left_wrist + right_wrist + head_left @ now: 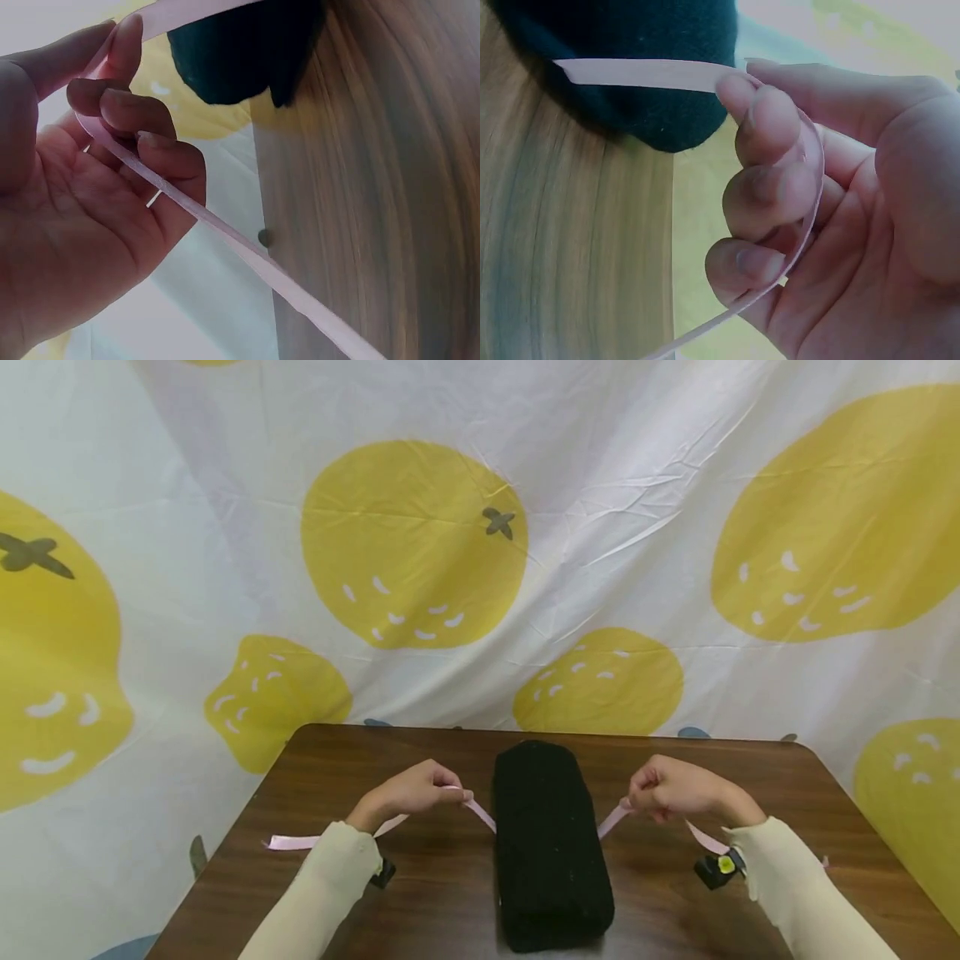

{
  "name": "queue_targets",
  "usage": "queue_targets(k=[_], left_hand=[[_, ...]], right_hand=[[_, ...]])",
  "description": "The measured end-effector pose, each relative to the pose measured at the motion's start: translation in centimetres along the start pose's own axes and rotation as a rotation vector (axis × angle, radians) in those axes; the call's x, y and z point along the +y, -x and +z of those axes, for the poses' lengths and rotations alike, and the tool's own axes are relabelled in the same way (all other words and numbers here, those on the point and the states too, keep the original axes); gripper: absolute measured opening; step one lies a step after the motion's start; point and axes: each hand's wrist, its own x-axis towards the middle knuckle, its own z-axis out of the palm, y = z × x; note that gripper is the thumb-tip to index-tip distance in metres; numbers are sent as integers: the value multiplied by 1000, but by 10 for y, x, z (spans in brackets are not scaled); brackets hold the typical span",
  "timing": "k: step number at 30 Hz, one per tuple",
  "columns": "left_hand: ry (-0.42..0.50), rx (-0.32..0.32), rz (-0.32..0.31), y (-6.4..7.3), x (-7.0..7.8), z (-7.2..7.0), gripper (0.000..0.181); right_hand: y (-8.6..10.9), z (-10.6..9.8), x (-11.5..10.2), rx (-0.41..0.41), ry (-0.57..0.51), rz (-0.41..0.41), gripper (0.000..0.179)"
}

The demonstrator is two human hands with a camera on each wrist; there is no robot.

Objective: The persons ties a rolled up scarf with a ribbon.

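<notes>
A long black fabric-covered block (551, 852) lies lengthwise on the brown wooden table. Pink ribbon comes out from low on both its sides. My left hand (415, 789) pinches the ribbon (255, 259) between thumb and index finger, left of the block; the loose end trails past the wrist to the table. On the other side, my right hand (675, 787) pinches the ribbon (645, 73) the same way, its tail running through the curled fingers and down under the forearm. Both ribbon lengths slope up from the block to the fingertips. The ribbon's stretch beneath the block is hidden.
A white cloth (600, 552) printed with yellow fruit hangs behind the table's far edge. The wooden tabletop (442, 893) reaches out on both sides of the block. Small black cameras (716, 870) sit at the wrists, below the cream sleeves (322, 893).
</notes>
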Motion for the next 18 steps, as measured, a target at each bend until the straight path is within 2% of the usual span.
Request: queue_targets(k=[11,15,18], left_hand=[[116,59,39,-11,17,8,22],[200,73,22,-15,22,14,21],[218,75,33,-17,25,17,21]], right_hand=[[-3,-6,-9,44,67,-33,24],[-4,-4,-12,39,47,-20,27],[-4,-2,-14,31,19,21,32]])
